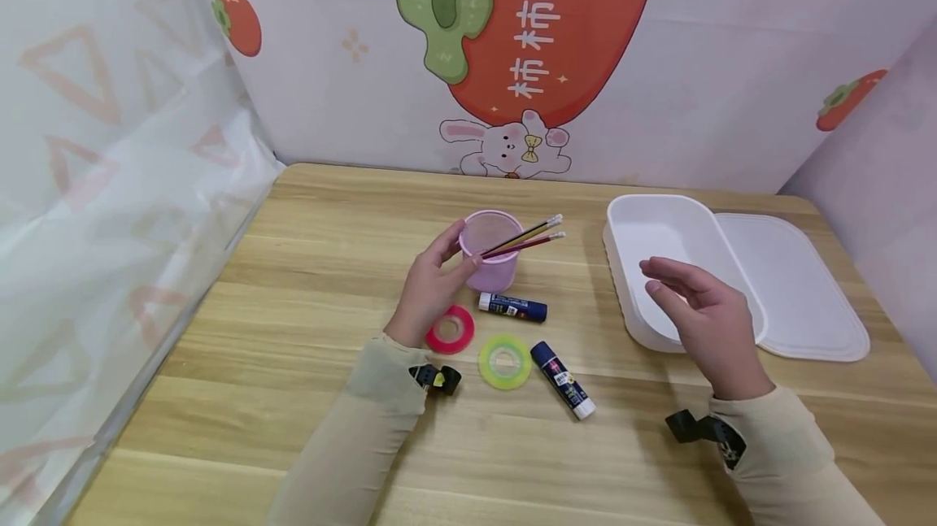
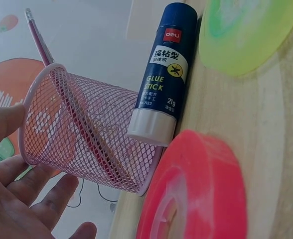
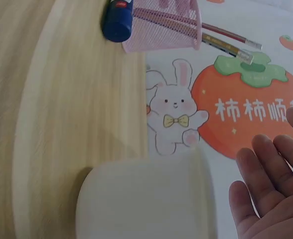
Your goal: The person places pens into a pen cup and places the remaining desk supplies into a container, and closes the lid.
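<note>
My left hand (image 1: pixel 432 290) holds a pink mesh pen cup (image 1: pixel 492 276) at its rim, thumb on the near side and index finger farther round. In the left wrist view the other fingers (image 2: pixel 57 201) spread loosely beside the cup, which stands upright. Several pencils (image 1: pixel 523 243) lean out of it to the right, eraser ends up. Just in front of the cup lies a blue glue stick (image 1: pixel 512 306). Over the near part of a white plastic box (image 1: pixel 622 282), my right hand (image 1: pixel 706 323) hovers with relaxed fingers and nothing in its grasp.
A red tape roll (image 1: pixel 450 329), a yellow-green tape roll (image 1: pixel 505 362) and a second glue stick (image 1: pixel 564 380) lie on the wooden table (image 1: pixel 307 282). To the right of the box is a flat white lid (image 1: pixel 798 290). A printed cloth (image 1: pixel 329 103) hangs behind the table.
</note>
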Demonstrator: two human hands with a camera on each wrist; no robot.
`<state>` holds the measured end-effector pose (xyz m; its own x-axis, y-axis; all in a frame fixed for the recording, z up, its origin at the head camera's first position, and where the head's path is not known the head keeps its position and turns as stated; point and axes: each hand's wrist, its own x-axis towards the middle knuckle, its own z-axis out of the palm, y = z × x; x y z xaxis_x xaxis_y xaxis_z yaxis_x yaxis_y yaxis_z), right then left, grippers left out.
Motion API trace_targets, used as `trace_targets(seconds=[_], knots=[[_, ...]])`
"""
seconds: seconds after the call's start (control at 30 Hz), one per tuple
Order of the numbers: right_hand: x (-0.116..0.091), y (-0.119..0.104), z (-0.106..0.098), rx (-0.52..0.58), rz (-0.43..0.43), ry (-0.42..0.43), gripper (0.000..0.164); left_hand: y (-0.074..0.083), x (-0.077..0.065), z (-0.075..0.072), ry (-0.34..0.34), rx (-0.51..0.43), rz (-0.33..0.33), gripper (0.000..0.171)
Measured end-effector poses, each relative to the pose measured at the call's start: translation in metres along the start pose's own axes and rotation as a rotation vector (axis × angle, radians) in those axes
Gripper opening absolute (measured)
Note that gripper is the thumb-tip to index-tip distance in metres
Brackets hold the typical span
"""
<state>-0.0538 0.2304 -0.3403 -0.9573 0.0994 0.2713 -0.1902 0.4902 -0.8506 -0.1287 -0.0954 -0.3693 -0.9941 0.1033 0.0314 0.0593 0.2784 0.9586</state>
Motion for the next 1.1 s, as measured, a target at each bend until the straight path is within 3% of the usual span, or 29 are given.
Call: trace_targets(seconds=[0.27,0.47,0.63,1.1], knots=[[-0.005,0.016,-0.016,-0.001,0.036,0.043,0.033,-0.002,0.001,0.001,0.005,-0.005,0.007,0.062],[-0.004,0.033,-0.031,-0.056,0.042,0.121,0.031,-0.003,0.001,0.001,0.007,0.003,0.014,0.062],[-0.001,0.047,-0.042,-0.122,0.099,0.154,0.033,-0.004,0.002,0.001,0.006,-0.007,0.016,0.062],[0.006,0.067,-0.068,-0.105,0.216,0.201,0.037,-0.004,0.002,0.002,0.006,-0.003,0.002,0.060]])
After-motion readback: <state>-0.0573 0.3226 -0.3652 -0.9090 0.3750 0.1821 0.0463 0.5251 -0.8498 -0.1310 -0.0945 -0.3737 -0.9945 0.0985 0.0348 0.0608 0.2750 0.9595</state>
